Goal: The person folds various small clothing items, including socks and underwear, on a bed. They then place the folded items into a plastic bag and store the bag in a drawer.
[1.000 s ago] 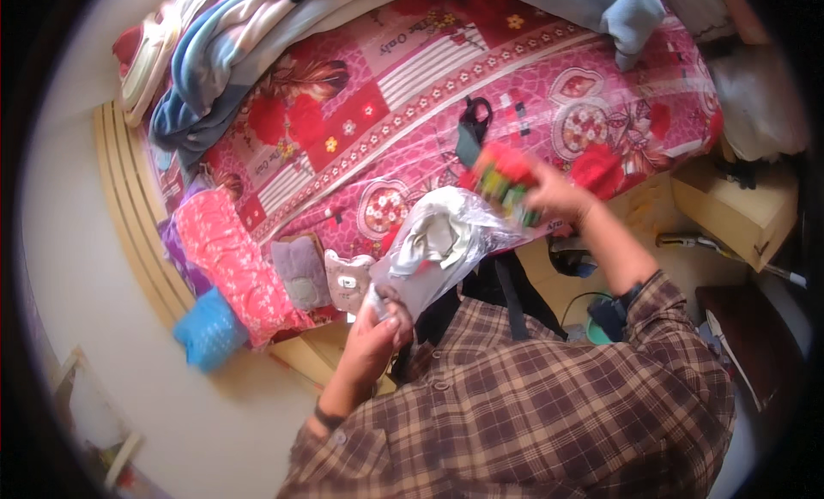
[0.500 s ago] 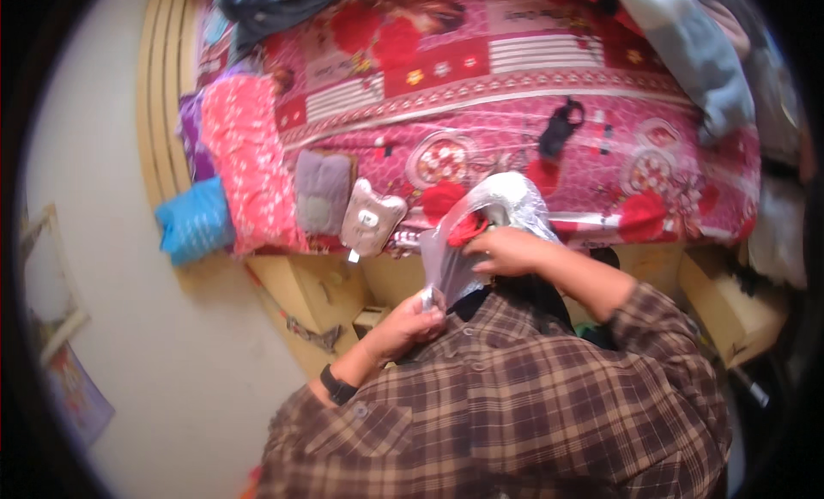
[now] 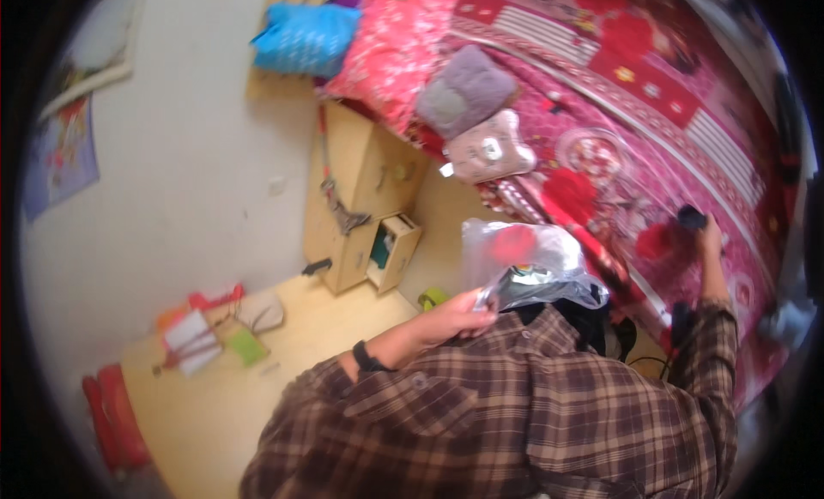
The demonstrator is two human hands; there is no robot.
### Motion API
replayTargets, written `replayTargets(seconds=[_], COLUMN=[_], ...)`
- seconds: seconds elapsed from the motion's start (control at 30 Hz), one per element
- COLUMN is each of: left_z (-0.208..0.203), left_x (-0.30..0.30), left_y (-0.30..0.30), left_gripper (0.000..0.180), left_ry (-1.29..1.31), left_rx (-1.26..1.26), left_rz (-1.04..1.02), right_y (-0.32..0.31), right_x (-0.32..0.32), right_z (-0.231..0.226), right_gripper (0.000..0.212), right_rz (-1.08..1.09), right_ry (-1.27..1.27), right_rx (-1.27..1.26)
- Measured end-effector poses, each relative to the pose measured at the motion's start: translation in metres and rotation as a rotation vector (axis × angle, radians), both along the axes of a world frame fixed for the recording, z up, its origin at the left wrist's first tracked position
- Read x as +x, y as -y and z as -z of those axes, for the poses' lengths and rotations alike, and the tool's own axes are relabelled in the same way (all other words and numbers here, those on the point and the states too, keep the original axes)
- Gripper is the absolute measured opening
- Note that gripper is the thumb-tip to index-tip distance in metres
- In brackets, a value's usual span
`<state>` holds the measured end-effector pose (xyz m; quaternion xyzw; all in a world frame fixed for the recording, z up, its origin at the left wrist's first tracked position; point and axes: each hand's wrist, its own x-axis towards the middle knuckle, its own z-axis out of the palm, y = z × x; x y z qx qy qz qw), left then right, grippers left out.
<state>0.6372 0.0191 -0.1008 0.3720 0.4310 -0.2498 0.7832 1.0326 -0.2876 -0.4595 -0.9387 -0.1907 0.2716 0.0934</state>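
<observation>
My left hand [image 3: 468,314] is closed on the gathered edge of a clear plastic bag [image 3: 566,289] held in front of my chest. Something red and something silvery white show through the bag's film; I cannot make out their kind. Out to the right, my right hand [image 3: 711,240] reaches over the bed, its fingers closed at a small black item [image 3: 692,216]. That item looks soft, but its kind is unclear from here.
On the bed's patterned red cover [image 3: 601,113] lie a grey cushion [image 3: 466,91], a bear-shaped pillow [image 3: 491,149] and a pink floral pillow [image 3: 390,48]. A blue bundle [image 3: 306,40] sits at the corner. A wooden cabinet [image 3: 343,250] has its drawer [image 3: 397,254] pulled out.
My right hand has left the bag's mouth and reached right to the black item on the bed. My left hand still grips the bag. The view has turned leftward.
</observation>
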Motion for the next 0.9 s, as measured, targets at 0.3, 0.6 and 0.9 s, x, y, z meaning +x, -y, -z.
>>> replayTargets(seconds=[0.3,0.6,0.9], left_z=[0.012,-0.024,-0.059], left_x=[-0.047,-0.137,-0.287], left_y=[-0.022,-0.072,-0.098], left_gripper=[0.016,0.038,0.053], left_ry=[0.005,0.562,0.869], left_rx=[0.081,-0.193,0.035], left_rz=[-0.31,-0.361,-0.368], right_y=[-0.09,-0.28,-0.354], right_x=[-0.107,-0.348,-0.458], right_z=[-0.121,-0.243,-0.28], right_gripper=[0.023,0.026,0.049], right_rz=[0.238,-0.897,-1.202], right_ry=[-0.693,-0.792,-0.287], right_rx=[0.628,0.454,0.045])
